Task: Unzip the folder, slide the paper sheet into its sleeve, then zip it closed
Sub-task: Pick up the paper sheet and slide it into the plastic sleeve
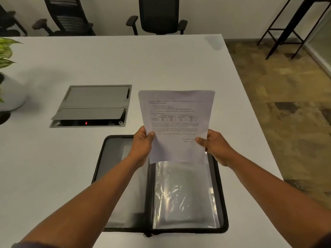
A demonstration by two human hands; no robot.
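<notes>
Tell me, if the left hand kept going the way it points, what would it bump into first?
Probably only bare table; the left hand, gripping the paper sheet, points away toward the black chair. Depth is unclear.

paper sheet (176, 111): white — black print, small table
folder (123, 228): black edge — grey lining
table (107, 59): pale grey

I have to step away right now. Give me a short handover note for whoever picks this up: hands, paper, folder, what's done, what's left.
Left hand and right hand each grip a side edge of the paper sheet, held above the folder.
Folder lies unzipped and open flat on the white table; clear plastic sleeve on its right half.
Done: unzipping.
Left: slide the sheet into the sleeve, close and zip the folder.
</notes>
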